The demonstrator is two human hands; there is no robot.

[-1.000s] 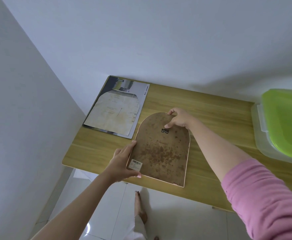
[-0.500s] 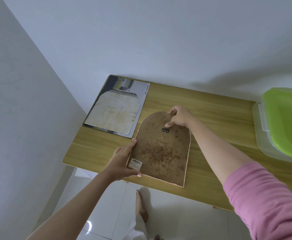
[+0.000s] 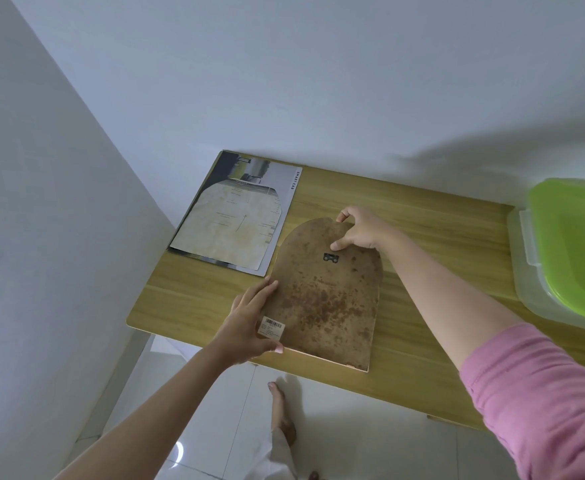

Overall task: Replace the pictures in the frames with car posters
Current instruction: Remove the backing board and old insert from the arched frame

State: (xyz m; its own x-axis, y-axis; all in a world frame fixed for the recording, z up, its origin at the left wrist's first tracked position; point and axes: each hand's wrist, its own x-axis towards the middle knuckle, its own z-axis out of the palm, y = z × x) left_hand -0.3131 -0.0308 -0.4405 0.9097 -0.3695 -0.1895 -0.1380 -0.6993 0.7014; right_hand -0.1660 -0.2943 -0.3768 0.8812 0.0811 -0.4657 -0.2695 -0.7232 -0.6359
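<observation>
The frame (image 3: 322, 299) lies back-up at centre frame on the bench (image 3: 433, 237), its arched top gripped by the curled fingers of the right hand (image 3: 358, 230). Its lower left corner is held by the left hand (image 3: 249, 323), thumb on the barcode label (image 3: 272, 327). A poster (image 3: 239, 213) is seen upper left; a box (image 3: 568, 251) at right.

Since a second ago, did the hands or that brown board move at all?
Hardly. The right hand still pinches the arched top of the brown board, and the left hand still holds its lower left corner. The poster and green-lidded box stayed put.
</observation>
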